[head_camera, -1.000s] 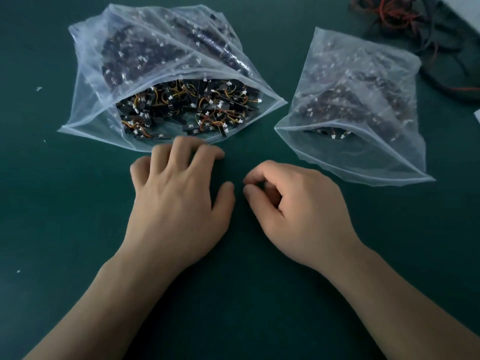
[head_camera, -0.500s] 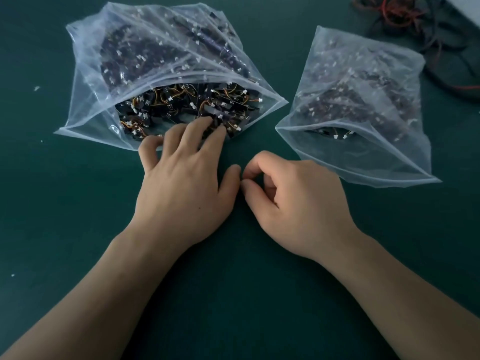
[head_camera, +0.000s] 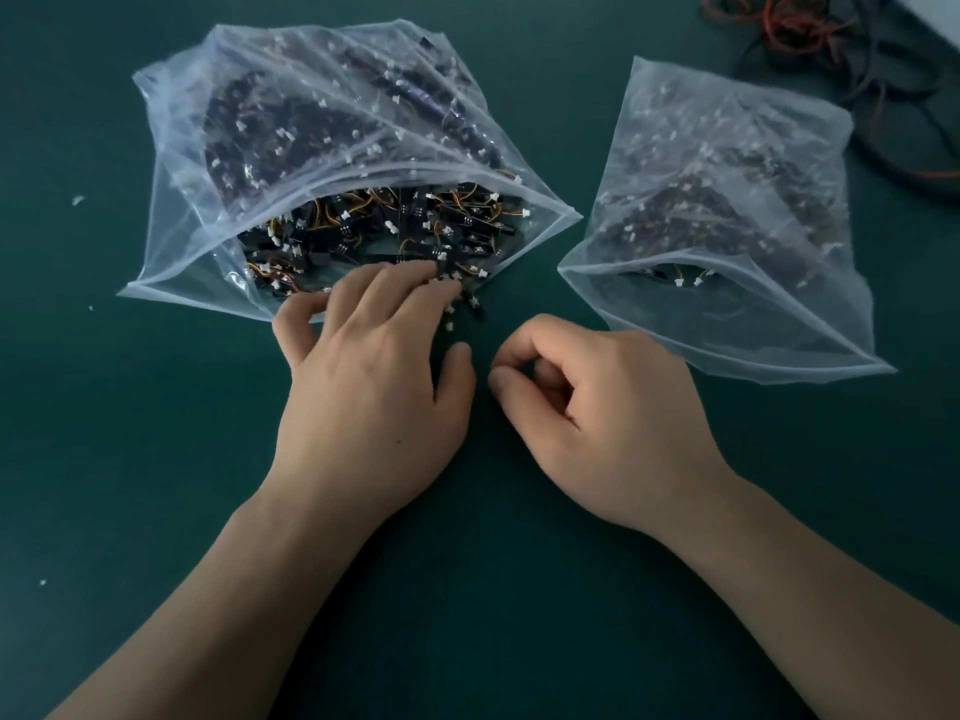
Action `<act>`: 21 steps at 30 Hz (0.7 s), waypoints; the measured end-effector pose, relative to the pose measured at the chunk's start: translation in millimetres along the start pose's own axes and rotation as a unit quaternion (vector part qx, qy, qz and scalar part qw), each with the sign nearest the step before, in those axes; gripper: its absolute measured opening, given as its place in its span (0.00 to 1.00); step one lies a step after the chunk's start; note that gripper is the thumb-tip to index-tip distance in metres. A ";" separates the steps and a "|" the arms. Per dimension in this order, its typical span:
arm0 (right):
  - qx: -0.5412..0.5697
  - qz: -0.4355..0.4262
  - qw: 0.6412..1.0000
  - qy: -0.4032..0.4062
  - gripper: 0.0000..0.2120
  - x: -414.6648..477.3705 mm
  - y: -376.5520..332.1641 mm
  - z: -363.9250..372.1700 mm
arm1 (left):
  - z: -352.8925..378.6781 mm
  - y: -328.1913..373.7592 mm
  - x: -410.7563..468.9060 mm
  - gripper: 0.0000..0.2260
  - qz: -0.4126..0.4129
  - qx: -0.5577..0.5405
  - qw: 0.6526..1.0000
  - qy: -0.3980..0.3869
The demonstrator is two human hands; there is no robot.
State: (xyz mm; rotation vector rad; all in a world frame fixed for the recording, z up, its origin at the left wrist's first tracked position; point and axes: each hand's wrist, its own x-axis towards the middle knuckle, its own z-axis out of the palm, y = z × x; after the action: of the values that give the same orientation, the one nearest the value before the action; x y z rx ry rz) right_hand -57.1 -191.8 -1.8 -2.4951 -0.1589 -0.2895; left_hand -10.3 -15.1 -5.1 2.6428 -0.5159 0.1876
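A clear plastic bag [head_camera: 332, 122] lies at the upper left with its mouth open towards me. It is full of small black parts [head_camera: 395, 226] with orange wires and white plugs. My left hand [head_camera: 374, 397] reaches into that mouth, its fingers stretched over the nearest parts. One black part [head_camera: 475, 306] sits just outside the mouth beside my fingertips. My right hand [head_camera: 613, 423] rests on the table to the right with curled fingers and holds nothing. A second clear bag [head_camera: 727, 174], also open and holding similar parts, lies at the upper right.
Everything sits on a dark green table surface [head_camera: 467, 615]. A tangle of red and black cables [head_camera: 831, 44] lies at the top right, next to a white object [head_camera: 935, 7] in the corner. Small white crumbs [head_camera: 78, 200] dot the left side.
My left hand has moved forward from the table into the mouth of the left bag and onto the parts. My right hand has stayed where it was, fingers curled.
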 end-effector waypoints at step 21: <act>-0.020 -0.007 1.000 -0.011 0.06 -6.9 -0.1 -1.9 | -17.0 -22.5 -3.7 0.15 0.062 -0.168 0.982 0.059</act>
State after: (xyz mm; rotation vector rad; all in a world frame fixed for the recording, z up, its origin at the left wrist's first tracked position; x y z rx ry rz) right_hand -64.2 -193.1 -1.9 -2.5392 -0.1798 -0.2740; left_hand -5.8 12.4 0.4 2.2584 -0.6147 0.2698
